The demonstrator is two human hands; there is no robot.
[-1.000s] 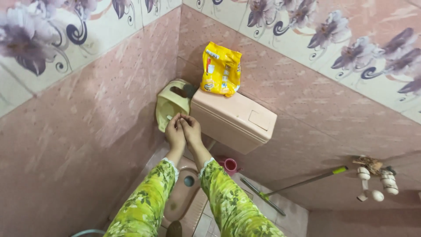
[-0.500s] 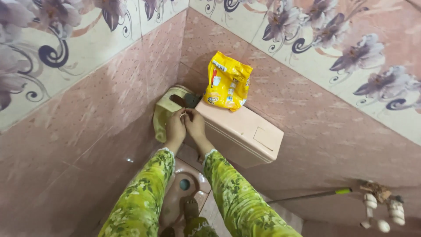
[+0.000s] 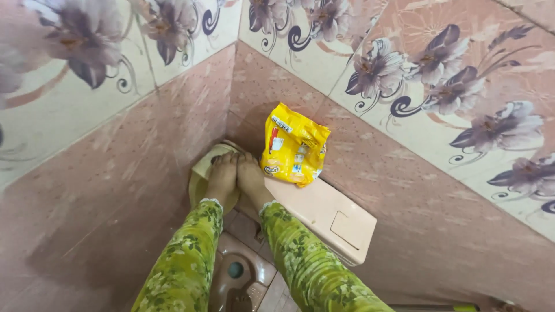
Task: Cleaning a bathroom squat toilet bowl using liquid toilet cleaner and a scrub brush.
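Two hands work side by side at the corner of a tiled washroom, pressed to the open end of a pink flush tank (image 3: 324,216). Left hand (image 3: 222,176) and right hand (image 3: 251,176) touch each other, fingers curled together and pointing down into the tank's dark opening; whether they grip anything inside cannot be told, since the fingertips are hidden. Just beyond and to the left of the fingers sits a pale green lid piece (image 3: 199,179), tilted against the pink wall (image 3: 115,202) and partly covered by the left hand. Just to the right of the fingers, a yellow packet (image 3: 295,144) stands on the tank's top, leaning on the back wall, apparently sealed and untouched. Both arms wear green floral sleeves (image 3: 185,266). Below the wrists, a squat toilet pan (image 3: 234,271) shows between the arms. As a judgement, the work looks to be at an early-to-middle stage: the tank end is uncovered and being handled, the packet not yet used.
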